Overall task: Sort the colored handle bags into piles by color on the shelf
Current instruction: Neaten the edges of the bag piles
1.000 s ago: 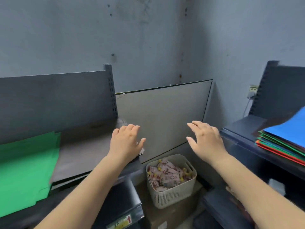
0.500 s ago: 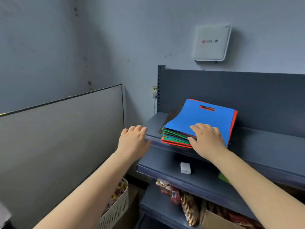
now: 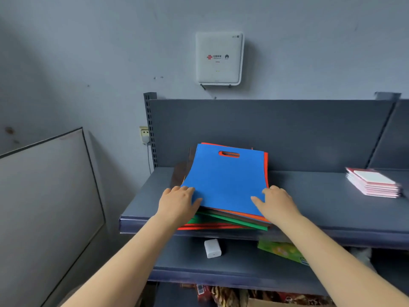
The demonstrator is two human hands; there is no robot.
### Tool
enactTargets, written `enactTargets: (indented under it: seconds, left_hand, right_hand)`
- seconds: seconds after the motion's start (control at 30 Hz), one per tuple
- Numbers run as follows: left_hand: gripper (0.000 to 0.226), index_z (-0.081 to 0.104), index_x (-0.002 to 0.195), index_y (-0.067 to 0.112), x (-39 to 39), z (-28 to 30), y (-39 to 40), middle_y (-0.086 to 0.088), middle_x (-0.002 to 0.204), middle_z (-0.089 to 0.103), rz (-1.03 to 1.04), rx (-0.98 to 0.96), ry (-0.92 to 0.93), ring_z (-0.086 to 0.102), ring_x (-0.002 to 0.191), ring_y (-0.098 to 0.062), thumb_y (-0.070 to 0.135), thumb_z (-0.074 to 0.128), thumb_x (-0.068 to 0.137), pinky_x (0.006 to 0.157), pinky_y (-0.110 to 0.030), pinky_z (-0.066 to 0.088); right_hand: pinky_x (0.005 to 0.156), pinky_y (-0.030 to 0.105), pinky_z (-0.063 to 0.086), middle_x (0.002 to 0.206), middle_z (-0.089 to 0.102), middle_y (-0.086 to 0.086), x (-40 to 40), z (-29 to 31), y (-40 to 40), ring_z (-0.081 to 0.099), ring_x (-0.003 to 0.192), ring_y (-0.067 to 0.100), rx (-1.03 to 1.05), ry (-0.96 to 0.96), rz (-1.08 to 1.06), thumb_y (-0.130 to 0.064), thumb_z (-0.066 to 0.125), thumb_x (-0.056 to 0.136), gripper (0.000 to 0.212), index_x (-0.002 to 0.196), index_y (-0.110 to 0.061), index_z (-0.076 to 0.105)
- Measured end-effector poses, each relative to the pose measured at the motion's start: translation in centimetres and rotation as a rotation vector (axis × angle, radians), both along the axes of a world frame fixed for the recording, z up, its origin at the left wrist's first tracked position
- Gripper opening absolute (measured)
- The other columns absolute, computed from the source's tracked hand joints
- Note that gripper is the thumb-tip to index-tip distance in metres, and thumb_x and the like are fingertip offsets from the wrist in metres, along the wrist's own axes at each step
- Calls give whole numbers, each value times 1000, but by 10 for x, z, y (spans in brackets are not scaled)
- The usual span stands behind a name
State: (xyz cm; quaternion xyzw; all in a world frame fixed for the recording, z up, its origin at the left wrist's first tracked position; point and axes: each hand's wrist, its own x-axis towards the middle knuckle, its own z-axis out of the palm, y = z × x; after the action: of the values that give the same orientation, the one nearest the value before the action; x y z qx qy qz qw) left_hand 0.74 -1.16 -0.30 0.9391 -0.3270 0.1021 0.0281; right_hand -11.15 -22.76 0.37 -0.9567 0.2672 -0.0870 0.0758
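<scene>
- Stack of handle bags (image 3: 221,222) lay on the upper shelf (image 3: 321,209), near its left end, front edge overhanging the shelf lip; green, red, orange and brown layers showed at the front.
- Blue bag (image 3: 223,180) was on top, handle slot toward the back panel, a red bag edge showing along its right side.
- Left hand (image 3: 177,202) rested at the blue bag's near-left corner, thumb laid on top, other fingers at the edge; whether they pinched the bag could not be told.
- Right hand (image 3: 276,202) rested at the near-right corner, thumb flat on the blue surface, fingers loosely curved over the side.
- White charger block (image 3: 213,248) sat on the lower shelf (image 3: 188,262).
- Stack of pink-edged booklets (image 3: 374,183) lay well apart at right.
</scene>
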Motion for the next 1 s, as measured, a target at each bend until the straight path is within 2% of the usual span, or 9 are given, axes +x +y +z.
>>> enactTargets:
  seconds: [0.13, 0.3, 0.4, 0.57, 0.67, 0.77, 0.83, 0.93, 1.0]
  left_hand:
    - [42, 54, 125, 23, 16, -12, -9, 7, 128, 56, -52, -72, 40, 45, 122, -17, 47, 31, 99, 98, -30, 33]
    - [50, 41, 142, 28, 25, -20, -17, 10, 149, 38, -147, -112, 69, 29, 138, -10, 50, 30, 99, 114, -32, 15]
    - [51, 39, 143, 29, 28, -20, -21, 11, 151, 35, -228, -112, 99, 27, 139, -9, 51, 30, 99, 112, -29, 18]
    - [43, 53, 132, 24, 37, -16, -31, 7, 140, 51, -264, -157, 158, 40, 132, -15, 46, 36, 99, 105, -30, 31]
    - [42, 61, 115, 15, 48, -14, -30, -1, 119, 61, -109, -215, 159, 50, 116, -24, 48, 45, 95, 90, -32, 41]
    - [52, 59, 119, 12, 63, -11, -26, -10, 122, 57, 107, -244, 255, 46, 117, -30, 54, 53, 89, 95, -36, 42]
    - [52, 61, 110, 10, 72, -8, -22, -11, 114, 60, 225, -290, 308, 52, 110, -31, 55, 58, 85, 85, -36, 44]
    - [37, 61, 88, 10, 78, -2, -13, -8, 96, 63, 319, -390, 317, 58, 92, -28, 46, 68, 81, 69, -32, 43]
    - [24, 61, 88, 13, 78, 3, -8, -7, 95, 62, 347, -464, 306, 58, 90, -28, 33, 72, 81, 70, -30, 41]
  right_hand:
    - [49, 25, 30, 76, 43, 0, 9, -4, -8, 42, 63, 13, 108, -79, -153, -48, 42, 97, 45, 71, -12, 45]
    - [43, 24, 24, 57, 34, -1, 13, -7, -26, 33, 47, 12, 330, -174, -273, -40, 57, 92, 48, 60, -13, 33]
    - [40, 23, 20, 49, 32, -3, 12, -6, -34, 30, 42, 12, 372, -277, -277, -26, 66, 87, 52, 53, -14, 29]
    - [46, 28, 23, 60, 35, 1, 8, -5, -46, 31, 51, 15, 307, -355, -266, -15, 60, 90, 39, 63, -13, 31]
    - [48, 28, 25, 66, 40, 3, 0, -7, -57, 33, 55, 15, 305, -430, -294, -11, 54, 93, 28, 70, -9, 37]
    - [50, 28, 28, 72, 46, 8, -4, -10, -64, 37, 57, 18, 313, -498, -284, -6, 51, 94, 15, 81, -1, 46]
    - [50, 27, 30, 77, 51, 10, -7, -11, -67, 40, 58, 20, 343, -561, -276, -4, 49, 94, 10, 86, 1, 50]
    - [46, 25, 33, 84, 57, 5, -13, -12, -72, 49, 60, 20, 385, -639, -242, -2, 44, 96, 13, 90, -9, 54]
    - [47, 24, 36, 88, 60, 1, -17, -13, -74, 54, 64, 22, 420, -687, -218, -1, 41, 96, 21, 94, -15, 56]
